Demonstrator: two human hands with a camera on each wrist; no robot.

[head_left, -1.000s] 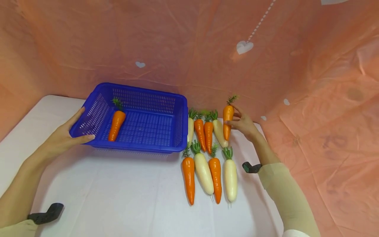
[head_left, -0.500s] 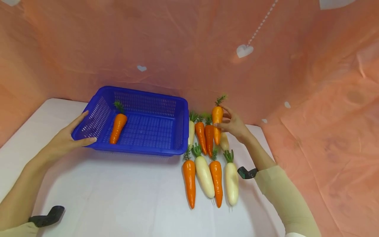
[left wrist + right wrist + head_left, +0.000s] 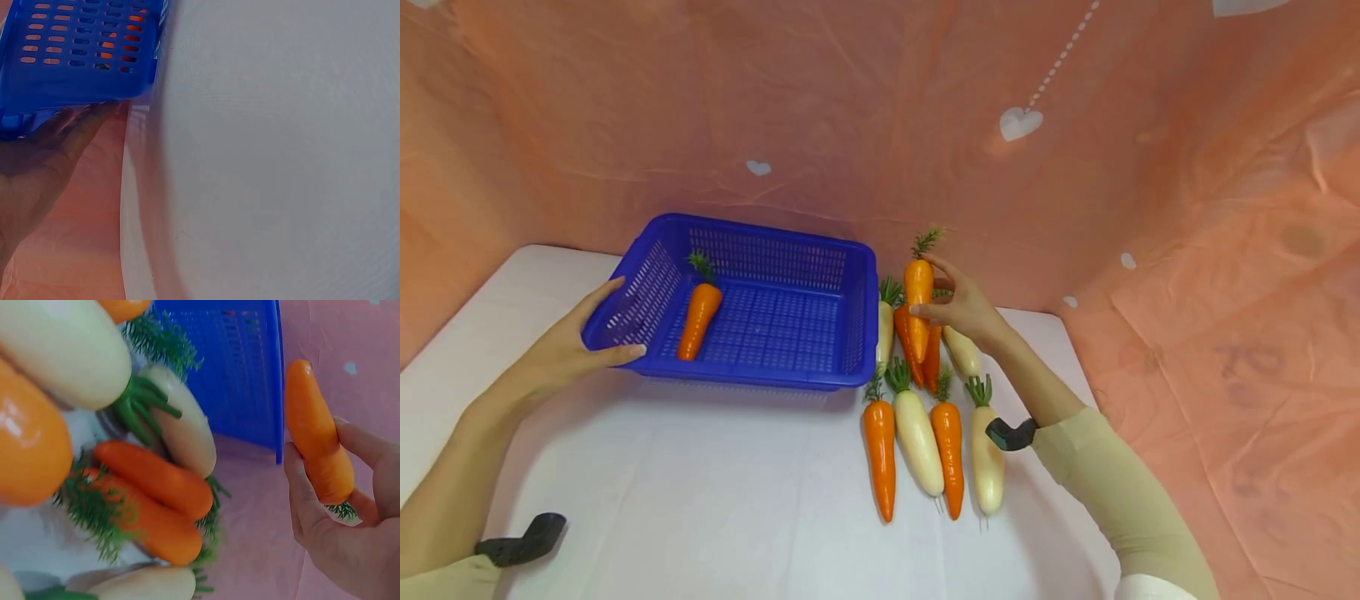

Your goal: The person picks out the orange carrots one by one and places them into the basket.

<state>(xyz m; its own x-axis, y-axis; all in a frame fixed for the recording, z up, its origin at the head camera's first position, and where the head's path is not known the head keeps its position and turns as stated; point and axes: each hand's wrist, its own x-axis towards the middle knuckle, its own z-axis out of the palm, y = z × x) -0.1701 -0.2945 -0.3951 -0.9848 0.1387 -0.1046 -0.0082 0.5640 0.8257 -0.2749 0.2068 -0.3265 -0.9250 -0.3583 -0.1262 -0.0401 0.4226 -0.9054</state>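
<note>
In the head view my left hand (image 3: 561, 346) holds the left end of a blue plastic basket (image 3: 741, 379), thumb at the front corner and fingers on the side rim. The left wrist view shows that hand (image 3: 37, 169) against the perforated basket wall (image 3: 69, 81). A carrot (image 3: 700, 321) with green leaves lies inside, toward the left. My right hand (image 3: 966, 308) pinches another carrot (image 3: 918, 287), leaves up, above the carrots and white radishes right of the basket. In the right wrist view this carrot (image 3: 319, 437) sits between thumb and fingers, beside the basket's end wall (image 3: 244, 381).
On the white table (image 3: 700, 500), a front row holds a carrot (image 3: 880, 458), a white radish (image 3: 917, 442), a carrot (image 3: 949, 458) and a white radish (image 3: 987, 467). Behind them lie more carrots and radishes, partly hidden by my right hand. An orange cloth (image 3: 865, 108) hangs behind.
My right hand has carried its carrot leftward, from the right end of the back row to near the basket's right side. The left hand stays on the basket.
</note>
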